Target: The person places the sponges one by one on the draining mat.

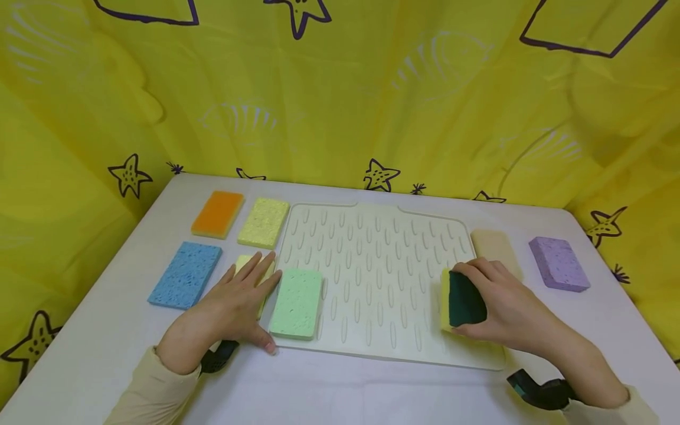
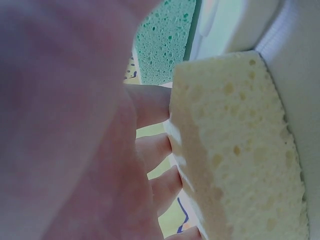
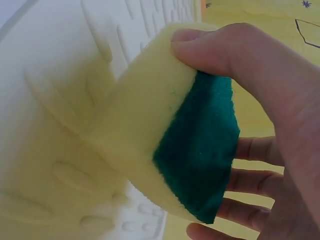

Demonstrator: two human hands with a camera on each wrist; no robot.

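Observation:
My right hand grips a yellow sponge with a dark green scouring pad between thumb and fingers, standing on edge at the right part of the ribbed white mat. The thumb lies along the sponge's yellow side in the right wrist view. My left hand is spread over a pale yellow sponge, partly hidden by it in the head view; its fingertips touch or nearly touch that sponge's side. A mint green sponge lies on the mat's left part, just beside the left hand.
Left of the mat lie an orange sponge, a light yellow sponge and a blue sponge. Beyond the right hand are a beige sponge and a purple sponge. A yellow patterned curtain borders the white table.

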